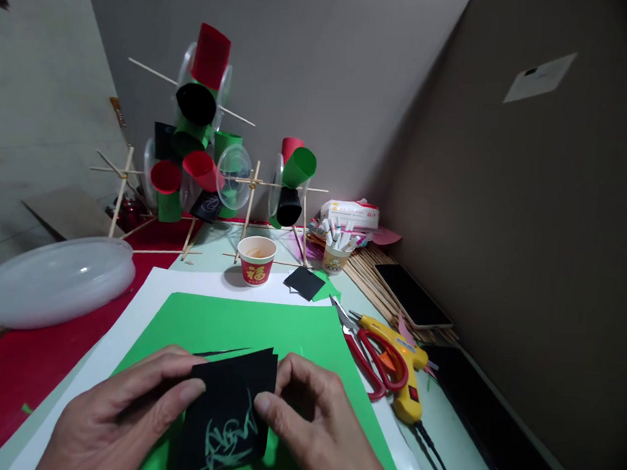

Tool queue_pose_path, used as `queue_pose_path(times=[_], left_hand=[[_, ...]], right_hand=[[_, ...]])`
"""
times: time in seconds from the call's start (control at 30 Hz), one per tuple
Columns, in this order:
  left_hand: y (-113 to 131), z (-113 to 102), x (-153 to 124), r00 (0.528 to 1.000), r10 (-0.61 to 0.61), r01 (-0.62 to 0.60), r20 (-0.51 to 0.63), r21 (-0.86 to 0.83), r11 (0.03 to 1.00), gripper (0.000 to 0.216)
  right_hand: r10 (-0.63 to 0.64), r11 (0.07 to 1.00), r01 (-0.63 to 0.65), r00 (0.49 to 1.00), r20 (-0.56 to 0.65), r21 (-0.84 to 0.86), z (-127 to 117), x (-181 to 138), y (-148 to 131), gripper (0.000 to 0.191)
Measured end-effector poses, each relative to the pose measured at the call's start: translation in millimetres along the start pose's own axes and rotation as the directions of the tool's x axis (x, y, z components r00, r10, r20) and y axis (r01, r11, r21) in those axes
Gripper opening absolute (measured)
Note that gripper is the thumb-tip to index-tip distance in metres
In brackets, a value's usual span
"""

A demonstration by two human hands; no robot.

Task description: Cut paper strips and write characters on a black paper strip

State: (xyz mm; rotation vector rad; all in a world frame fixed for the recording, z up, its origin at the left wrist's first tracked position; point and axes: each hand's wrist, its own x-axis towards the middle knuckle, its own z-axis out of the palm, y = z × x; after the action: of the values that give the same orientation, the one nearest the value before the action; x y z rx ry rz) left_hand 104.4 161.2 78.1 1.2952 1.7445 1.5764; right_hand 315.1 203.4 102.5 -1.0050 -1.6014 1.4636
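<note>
Between my two hands is a piece of black paper (pixel 227 403) with pale green scribbled marks, held above a green sheet (pixel 261 325). My left hand (pixel 133 409) pinches its left edge between thumb and fingers. On the other side, my right hand (pixel 313 418) grips the right edge, thumb on the front. The top edge shows more than one layer, folded or stacked; I cannot tell which. A thin black strip shows just behind it. Scissors with red handles (pixel 376 361) lie right of the green sheet, beside a yellow hot glue gun (pixel 401 360).
A red paper cup (pixel 257 263) stands behind the green sheet, near black paper squares (pixel 304 283). Stick frames with coloured paper tubes (pixel 203 170) rise at the back left. A white oval object (pixel 57 282) lies left; wooden sticks (pixel 370 276) and a phone (pixel 412 295) lie right.
</note>
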Motion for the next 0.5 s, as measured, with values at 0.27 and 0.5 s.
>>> queue_pose_path(times=[0.27,0.5], left_hand=[[-14.8,-10.3,4.1,0.998,-0.031,0.029,0.058,0.039,0.999,0.027],[5.1,-5.0,0.2,0.989,-0.147,0.147,0.019,0.002,0.989,0.031]], right_hand=[[0.023,0.999,-0.023,1.000,0.006,-0.027,3.0,-3.0,0.5,0.031],[-0.024,0.989,0.022,1.000,0.015,0.144,2.1,-5.2,-8.8,0.027]])
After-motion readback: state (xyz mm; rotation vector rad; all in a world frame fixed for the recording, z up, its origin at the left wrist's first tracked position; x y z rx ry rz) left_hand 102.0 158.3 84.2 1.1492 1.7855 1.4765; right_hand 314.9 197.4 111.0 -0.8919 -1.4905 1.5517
